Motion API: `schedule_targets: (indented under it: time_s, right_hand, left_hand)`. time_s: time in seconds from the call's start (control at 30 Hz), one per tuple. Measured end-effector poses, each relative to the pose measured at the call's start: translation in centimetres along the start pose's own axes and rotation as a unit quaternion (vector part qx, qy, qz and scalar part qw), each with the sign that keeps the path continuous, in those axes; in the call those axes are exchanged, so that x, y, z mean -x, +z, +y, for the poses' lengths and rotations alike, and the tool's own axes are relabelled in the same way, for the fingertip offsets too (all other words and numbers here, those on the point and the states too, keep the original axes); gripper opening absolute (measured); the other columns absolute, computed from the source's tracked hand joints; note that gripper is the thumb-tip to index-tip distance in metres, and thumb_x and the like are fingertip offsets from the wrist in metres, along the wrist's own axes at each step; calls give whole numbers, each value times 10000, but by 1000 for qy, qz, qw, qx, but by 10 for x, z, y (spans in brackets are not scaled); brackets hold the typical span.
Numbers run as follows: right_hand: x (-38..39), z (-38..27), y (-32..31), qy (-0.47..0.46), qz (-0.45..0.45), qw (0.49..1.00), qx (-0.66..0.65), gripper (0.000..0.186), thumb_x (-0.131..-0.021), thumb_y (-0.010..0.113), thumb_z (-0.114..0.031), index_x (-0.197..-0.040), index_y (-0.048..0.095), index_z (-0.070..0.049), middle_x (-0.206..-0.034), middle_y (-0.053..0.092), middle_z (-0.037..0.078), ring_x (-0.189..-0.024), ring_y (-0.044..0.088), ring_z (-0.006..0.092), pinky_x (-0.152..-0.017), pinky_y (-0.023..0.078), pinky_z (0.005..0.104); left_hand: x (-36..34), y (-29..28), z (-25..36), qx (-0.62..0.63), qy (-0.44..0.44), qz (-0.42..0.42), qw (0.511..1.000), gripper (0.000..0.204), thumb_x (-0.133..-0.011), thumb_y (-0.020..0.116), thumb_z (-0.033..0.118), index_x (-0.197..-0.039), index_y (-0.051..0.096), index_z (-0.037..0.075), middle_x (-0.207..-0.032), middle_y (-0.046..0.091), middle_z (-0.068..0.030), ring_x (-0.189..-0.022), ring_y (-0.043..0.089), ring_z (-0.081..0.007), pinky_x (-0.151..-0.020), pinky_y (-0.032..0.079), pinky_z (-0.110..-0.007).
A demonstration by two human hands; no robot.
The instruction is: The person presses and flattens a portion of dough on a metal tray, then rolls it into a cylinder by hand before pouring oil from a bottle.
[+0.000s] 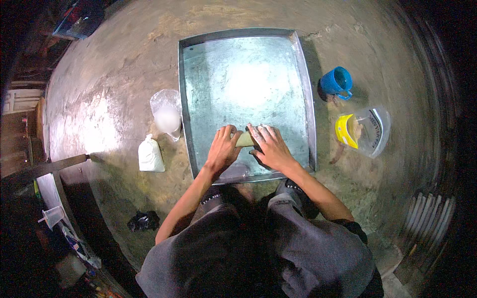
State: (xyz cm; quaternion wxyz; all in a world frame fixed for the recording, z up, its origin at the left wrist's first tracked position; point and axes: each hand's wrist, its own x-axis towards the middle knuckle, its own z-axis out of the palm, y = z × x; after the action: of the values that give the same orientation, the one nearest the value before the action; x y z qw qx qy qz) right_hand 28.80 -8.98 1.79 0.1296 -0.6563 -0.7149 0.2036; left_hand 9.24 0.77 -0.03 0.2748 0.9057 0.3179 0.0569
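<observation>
A pale green, dough-like roll [244,139] is held crosswise over the near part of a shallow metal tray [213,89]. My left hand [223,149] has its fingers closed about the roll's left end. Over the right end bends my right hand [271,148], its fingers on top and thumb below; whitish powder or paste coats its fingertips. Between the two hands only the roll's middle shows, and my fingers hide both ends. Whether the roll touches the tray floor I cannot tell.
Left of the tray lie a see-through bag of white stuff [166,115] and a filled white bag [150,155]. A blue mug [336,82] and a yellow-marked plastic pouch [365,131] sit to its right. Black crumpled plastic [143,221] lies near my left leg on the concrete floor.
</observation>
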Motion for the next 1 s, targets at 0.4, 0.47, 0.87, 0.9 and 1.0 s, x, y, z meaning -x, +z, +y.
schedule_targets:
  time_s: [0.4, 0.47, 0.87, 0.9, 1.0]
  right_hand:
    - [-13, 4, -20, 102, -25, 925, -365, 426, -878, 744, -132, -1256, 607, 10, -1200, 684, 187, -1100, 667, 340, -940, 521, 416]
    - [-14, 7, -18, 73, 11, 900, -430, 451, -861, 758, -126, -1265, 600, -2, -1140, 701, 175, -1068, 675, 277, -931, 523, 404]
    - [-24, 10, -23, 60, -105, 979, -166, 463, -821, 720, -108, -1256, 627, 20, -1100, 715, 263, -1069, 686, 430, -926, 542, 466]
    - [-29, 8, -27, 75, -169, 964, -192, 460, -829, 720, -100, -1261, 624, 24, -1145, 703, 262, -1126, 662, 424, -959, 531, 464]
    - [-16, 11, -18, 75, -115, 958, -253, 484, -877, 727, -126, -1317, 586, 19, -1183, 695, 235, -1145, 669, 362, -991, 514, 431]
  left_hand:
    - [-7, -35, 21, 71, 59, 124, 988, 501, -789, 743, 0, -1278, 646, 50, -1197, 665, -136, -1076, 623, -361, -948, 532, -452]
    - [-12, -44, 31, 80, 46, 102, 990, 515, -798, 743, -1, -1300, 640, 50, -1213, 663, -141, -1085, 618, -369, -953, 530, -458]
    - [-9, -30, 7, 125, 40, -28, 991, 493, -820, 802, 103, -1282, 644, 31, -1196, 662, -165, -1094, 616, -388, -958, 519, -465]
    - [-6, -28, 3, 126, 39, -44, 990, 490, -824, 808, 112, -1275, 641, 26, -1181, 658, -165, -1082, 618, -385, -953, 518, -457]
    - [0, -30, 7, 213, 4, -46, 976, 481, -833, 824, 124, -1259, 629, 17, -1147, 635, -158, -1047, 619, -366, -934, 512, -436]
